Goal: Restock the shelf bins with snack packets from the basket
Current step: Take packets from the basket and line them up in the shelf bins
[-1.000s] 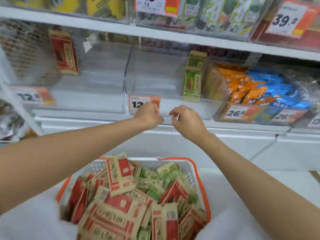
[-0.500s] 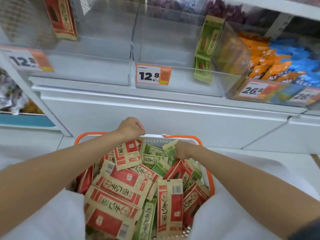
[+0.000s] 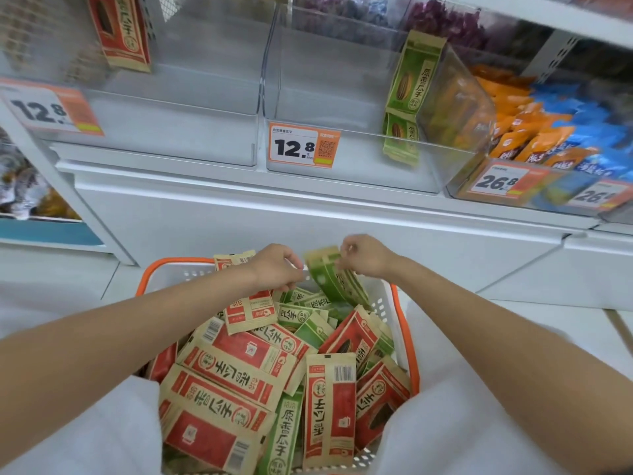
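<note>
An orange-rimmed white basket (image 3: 404, 341) below me is heaped with red and green snack packets. My left hand (image 3: 274, 267) grips a red packet (image 3: 248, 308) at the basket's far side. My right hand (image 3: 364, 255) pinches a green packet (image 3: 330, 275), lifted and tilted above the pile. On the shelf above, two clear bins stand side by side. The left bin (image 3: 191, 97) shows one red packet (image 3: 120, 29) at its left side. The right bin (image 3: 335, 97) holds green packets (image 3: 412, 84) against its right wall.
Price tags reading 12.8 (image 3: 303, 145) are fixed to the bin fronts. To the right, a bin of orange and blue packets (image 3: 548, 128) carries 26.8 tags. A white cabinet front (image 3: 274, 214) runs below the shelf. White fabric lies on both sides of the basket.
My hands came down from the shelf's price tag into the basket. The left hand now grips a red packet, and the right has lifted a green packet off the pile.
</note>
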